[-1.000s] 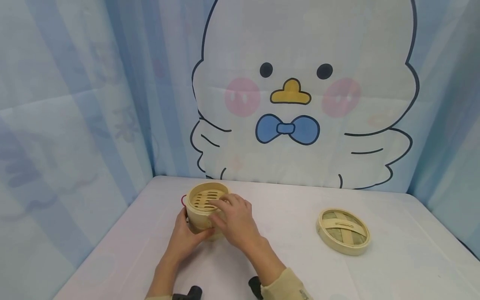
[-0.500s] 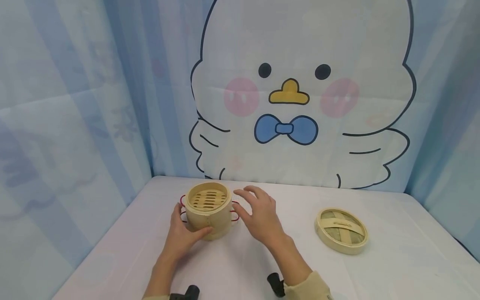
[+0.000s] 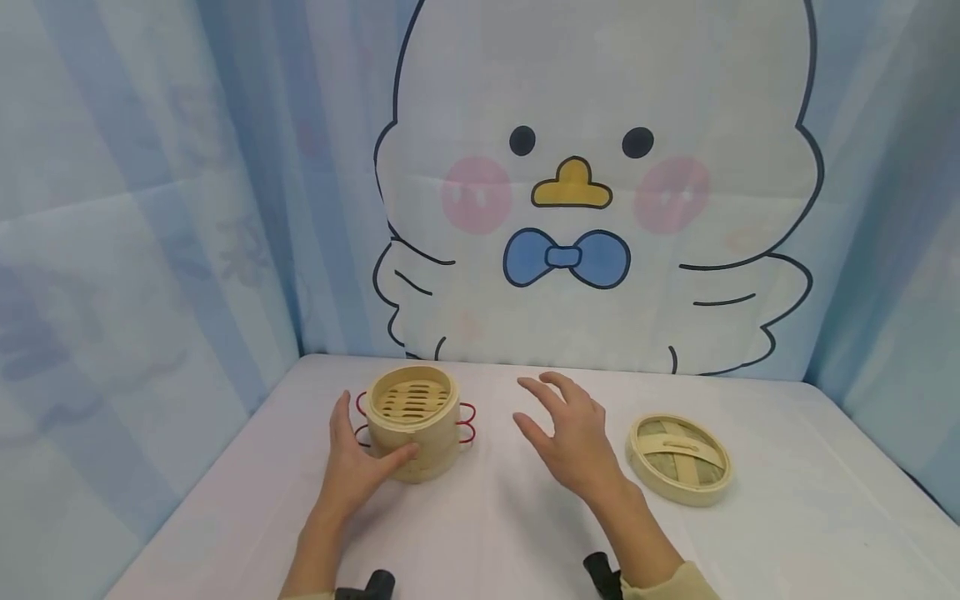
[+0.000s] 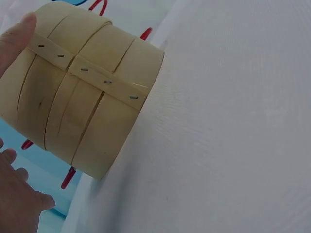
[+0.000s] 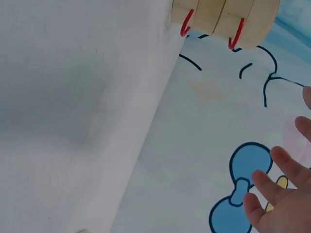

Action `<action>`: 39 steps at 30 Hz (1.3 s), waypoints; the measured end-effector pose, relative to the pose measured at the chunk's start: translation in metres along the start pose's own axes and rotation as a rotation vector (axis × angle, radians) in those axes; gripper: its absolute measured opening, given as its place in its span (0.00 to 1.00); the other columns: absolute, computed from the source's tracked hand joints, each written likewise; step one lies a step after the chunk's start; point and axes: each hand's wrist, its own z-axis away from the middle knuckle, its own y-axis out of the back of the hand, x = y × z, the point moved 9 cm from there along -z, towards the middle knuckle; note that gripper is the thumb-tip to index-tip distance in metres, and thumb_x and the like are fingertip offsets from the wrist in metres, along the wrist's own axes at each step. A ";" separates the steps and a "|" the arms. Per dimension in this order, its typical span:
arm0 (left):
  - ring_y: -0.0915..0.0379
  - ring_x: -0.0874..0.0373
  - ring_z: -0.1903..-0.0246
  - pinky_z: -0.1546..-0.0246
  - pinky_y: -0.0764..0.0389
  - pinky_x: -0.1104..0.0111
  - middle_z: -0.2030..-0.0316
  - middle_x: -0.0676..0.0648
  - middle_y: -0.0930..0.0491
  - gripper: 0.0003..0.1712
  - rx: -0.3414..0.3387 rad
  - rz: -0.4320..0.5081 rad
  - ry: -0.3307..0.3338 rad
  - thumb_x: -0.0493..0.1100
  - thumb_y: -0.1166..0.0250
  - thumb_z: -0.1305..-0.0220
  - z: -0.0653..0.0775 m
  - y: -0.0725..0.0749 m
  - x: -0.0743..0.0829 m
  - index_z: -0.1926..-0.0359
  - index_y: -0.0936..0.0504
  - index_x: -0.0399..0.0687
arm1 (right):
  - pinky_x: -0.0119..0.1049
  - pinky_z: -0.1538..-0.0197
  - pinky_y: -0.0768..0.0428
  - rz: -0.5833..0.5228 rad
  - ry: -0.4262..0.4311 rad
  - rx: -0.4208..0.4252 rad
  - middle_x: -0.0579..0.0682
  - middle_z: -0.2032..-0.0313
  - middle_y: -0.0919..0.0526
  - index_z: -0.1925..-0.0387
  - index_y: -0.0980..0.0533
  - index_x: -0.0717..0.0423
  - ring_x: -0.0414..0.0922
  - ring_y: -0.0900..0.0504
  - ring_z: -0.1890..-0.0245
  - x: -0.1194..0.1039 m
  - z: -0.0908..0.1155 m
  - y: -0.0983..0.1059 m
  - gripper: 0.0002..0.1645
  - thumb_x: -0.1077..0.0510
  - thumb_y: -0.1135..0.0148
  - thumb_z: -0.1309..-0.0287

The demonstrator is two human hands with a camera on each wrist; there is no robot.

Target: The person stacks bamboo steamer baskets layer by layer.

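Bamboo steamer (image 3: 433,446), two stacked tiers: upright on the white table (image 3: 495,542), lower frame just left of centre, slats showing at top. Red loops (image 3: 473,432) on both sides. Left hand (image 3: 352,473) spread around its left, thumb across the front; whether the thumb touches, cannot tell. Right hand (image 3: 577,446) to the right, raised and apart, fingers spread, holding nothing. Round lid (image 3: 681,460) flat on table, lower right. Bird-print curtain (image 3: 592,325) behind, upper frame.

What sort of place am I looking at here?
Probably a small set-up recording booth: a white table holding a bamboo steamer, blue-striped curtains at both sides, and a cartoon bird backdrop behind.
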 end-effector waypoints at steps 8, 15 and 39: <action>0.66 0.37 0.23 0.30 0.52 0.36 0.21 0.37 0.65 0.74 0.020 -0.002 -0.057 0.58 0.21 0.49 0.000 0.000 0.011 0.20 0.67 0.46 | 0.70 0.41 0.35 -0.009 -0.027 0.004 0.61 0.38 0.26 0.36 0.24 0.52 0.62 0.28 0.38 0.019 0.008 0.016 0.29 0.54 0.29 0.38; 0.61 0.38 0.24 0.30 0.49 0.38 0.22 0.36 0.61 0.73 0.029 -0.018 -0.087 0.58 0.21 0.48 0.001 -0.005 0.018 0.20 0.64 0.45 | 0.69 0.44 0.33 0.030 -0.096 0.001 0.63 0.38 0.27 0.36 0.25 0.56 0.65 0.28 0.40 0.050 0.021 0.038 0.30 0.54 0.29 0.38; 0.64 0.38 0.24 0.29 0.53 0.39 0.22 0.36 0.60 0.72 -0.010 -0.040 -0.110 0.59 0.22 0.46 0.002 -0.008 0.023 0.20 0.65 0.44 | 0.76 0.44 0.44 0.082 -0.326 -0.033 0.68 0.34 0.35 0.33 0.30 0.58 0.72 0.36 0.36 0.121 0.049 0.071 0.31 0.52 0.35 0.33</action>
